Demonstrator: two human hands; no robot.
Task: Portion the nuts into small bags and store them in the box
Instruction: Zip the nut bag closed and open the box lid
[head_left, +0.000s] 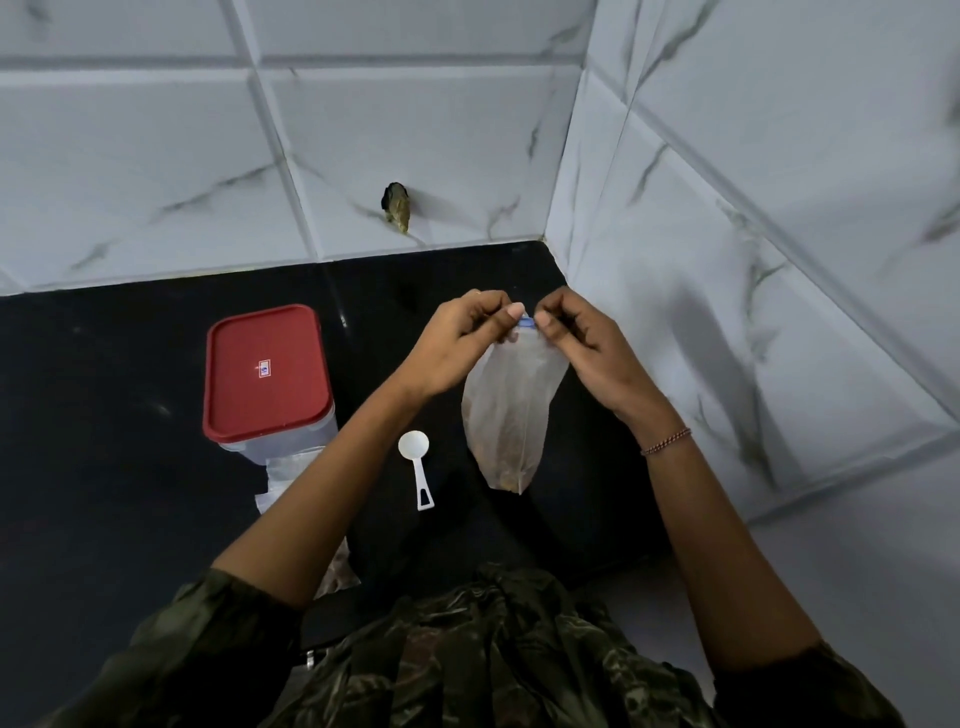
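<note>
I hold a small bag up over the black, glossy table, between both hands. My left hand pinches one end of its top edge, thumb against curled fingers; my right hand pinches the other end the same way. Between my fingertips runs a thin blue zip strip. The bag is thin, cloudy, soft plastic that narrows toward the bottom, where brown nuts sit in a small heap.

Left of my hands stands the box – clear plastic walls, rounded rectangle, closed with a smooth red lid. The lid has a small white sticker in the middle; its print is too small to read. Just beside the box, partly under my left forearm, lie more clear plastic bags. Between the box and the hanging bag a white plastic spoon lies flat, round bowl away from me, handle with a cut-out end toward me.

A thin beaded bracelet circles my right wrist. The walls are pale, marble-veined tiles with bevelled edges.
</note>
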